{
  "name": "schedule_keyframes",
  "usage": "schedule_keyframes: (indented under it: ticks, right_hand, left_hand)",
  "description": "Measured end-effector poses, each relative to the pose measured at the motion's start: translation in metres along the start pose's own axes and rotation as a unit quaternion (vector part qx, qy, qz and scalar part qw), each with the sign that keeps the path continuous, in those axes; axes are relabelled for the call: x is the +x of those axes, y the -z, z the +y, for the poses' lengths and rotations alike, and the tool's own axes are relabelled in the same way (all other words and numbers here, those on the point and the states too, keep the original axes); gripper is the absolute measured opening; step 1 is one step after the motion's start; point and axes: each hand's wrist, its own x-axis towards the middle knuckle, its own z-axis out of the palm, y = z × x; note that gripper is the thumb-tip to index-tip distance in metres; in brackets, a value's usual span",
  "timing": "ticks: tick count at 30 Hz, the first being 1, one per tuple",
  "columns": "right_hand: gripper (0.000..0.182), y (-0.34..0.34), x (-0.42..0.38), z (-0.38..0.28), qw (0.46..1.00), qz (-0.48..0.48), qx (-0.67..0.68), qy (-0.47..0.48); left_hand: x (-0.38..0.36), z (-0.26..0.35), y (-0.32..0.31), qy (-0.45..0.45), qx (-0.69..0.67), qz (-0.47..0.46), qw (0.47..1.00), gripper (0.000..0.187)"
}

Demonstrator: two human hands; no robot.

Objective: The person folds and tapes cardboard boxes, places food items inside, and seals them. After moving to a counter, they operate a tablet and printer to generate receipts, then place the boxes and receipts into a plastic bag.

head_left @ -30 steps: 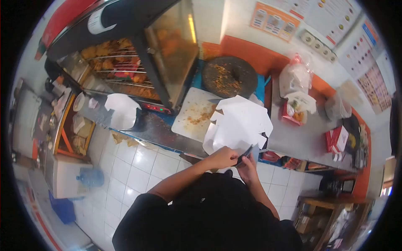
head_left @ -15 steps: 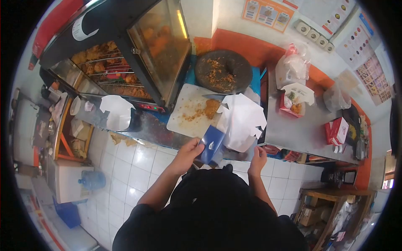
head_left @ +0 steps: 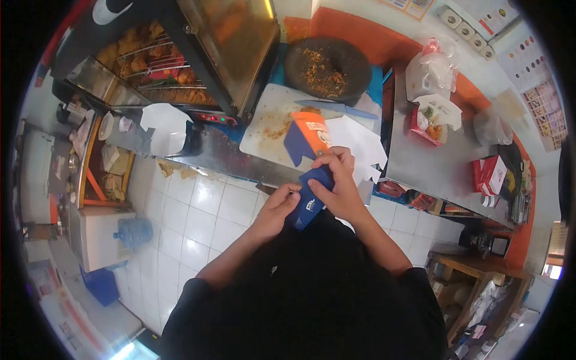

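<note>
A blue and orange paper carton (head_left: 312, 193) is held in front of my chest, its printed orange flap opened upward over the cutting board. My left hand (head_left: 277, 211) pinches the carton's left edge. On the other side my right hand (head_left: 341, 186) grips it, thumb on the blue face. Behind the carton, the white cutting board (head_left: 257, 133) carries brown crumbs and a knife (head_left: 336, 108). A white paper box (head_left: 360, 141) lies to the right of the board, partly behind my right hand. The stone mortar (head_left: 327, 67) with crumbs stands beyond the board.
A glass cabinet of fried food (head_left: 156, 63) stands at the left with its door open. Beside it is an open white box (head_left: 167, 129). On the right counter (head_left: 420, 168) are a filled red box (head_left: 429, 126), another red box (head_left: 489, 175) and plastic bags (head_left: 438, 66).
My right hand has moved in and taken hold of the carton. The carton's orange flap is now unfolded upward. The camera view has shifted, and the knife shows more fully.
</note>
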Motion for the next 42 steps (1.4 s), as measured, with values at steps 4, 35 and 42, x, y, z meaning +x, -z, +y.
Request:
schedule_keyframes:
  ticks: [4, 35, 42]
  right_hand:
    - [0.026, 0.012, 0.004, -0.011, 0.989, -0.146, -0.006, 0.007]
    - [0.063, 0.032, 0.046, -0.045, 0.982, 0.024, -0.090, 0.167]
    - [0.048, 0.000, 0.030, -0.036, 0.938, -0.107, 0.228, 0.238]
  left_hand:
    - [-0.003, 0.005, -0.004, -0.028, -0.011, 0.022, 0.999, 0.025]
    - [0.044, 0.096, 0.035, -0.118, 0.284, 0.009, 0.952, 0.018]
    - [0.054, 0.106, 0.047, -0.064, -0.264, 0.006, 0.962, 0.019]
